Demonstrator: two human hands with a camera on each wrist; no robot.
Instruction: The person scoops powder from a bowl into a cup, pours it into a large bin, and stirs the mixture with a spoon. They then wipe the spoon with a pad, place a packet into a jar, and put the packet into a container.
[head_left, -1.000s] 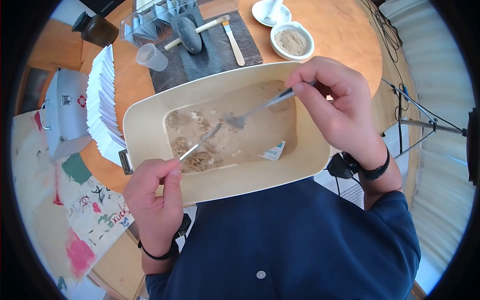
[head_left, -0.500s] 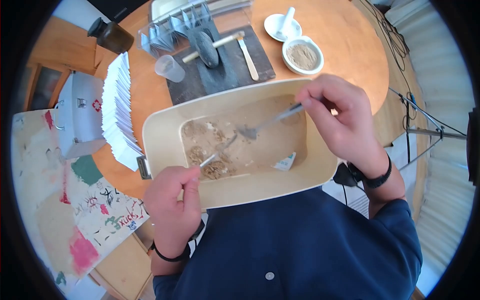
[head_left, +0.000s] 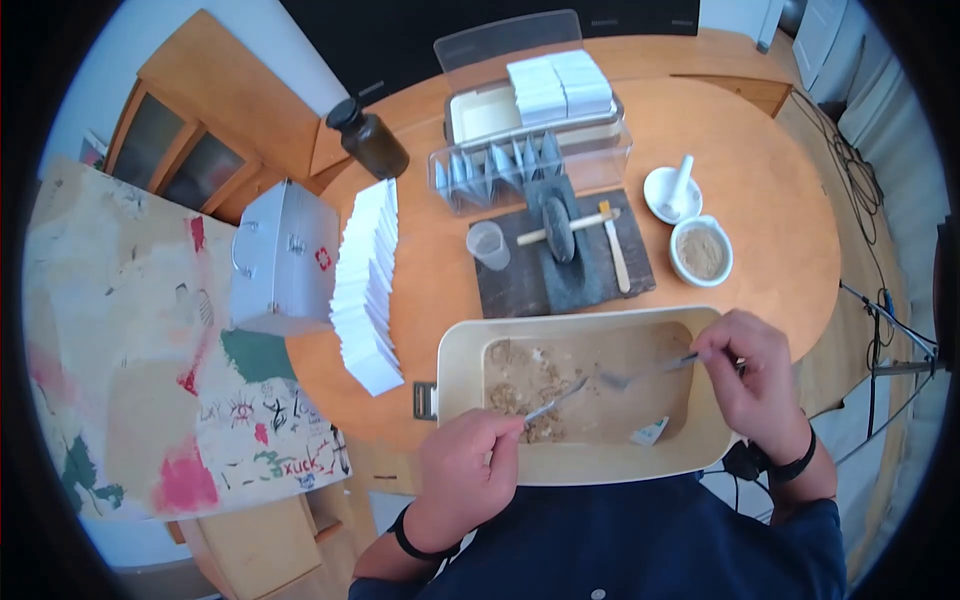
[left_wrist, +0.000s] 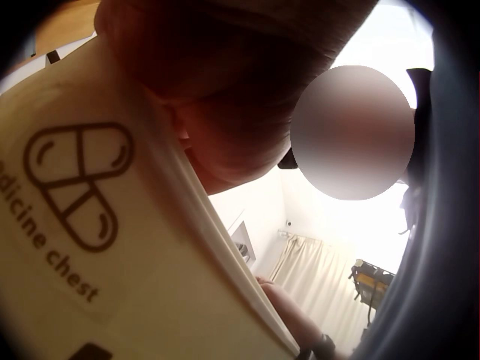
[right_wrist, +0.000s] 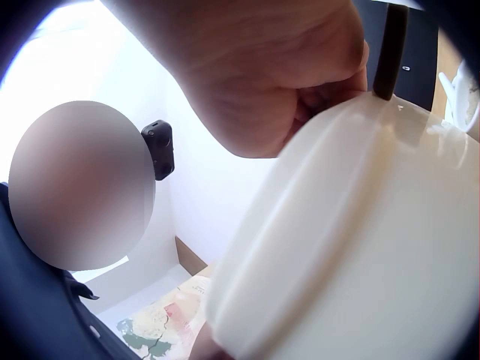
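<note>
A cream box, printed "medicine chest" in the left wrist view, is right in front of the person. My left hand, over its near left rim, pinches a thin metal tool with a slim, flat-looking end. My right hand, at the right rim, pinches a longer grey metal utensil with a broadened, blurred tip. Both tips come close together over the box's inside. Brown crumbly bits lie at the left of its floor, and a printed scrap at the right. The wrist views hide both tools' tips.
Behind the box, a dark board carries a grinding stone, a brush and a plastic cup. A mortar of powder stands right. Folded white papers and a metal case stand left.
The head view has tilted up and swung left, so more of the table shows and the box appears lower and farther right. Both hands keep their tools, whose tips stay close together.
</note>
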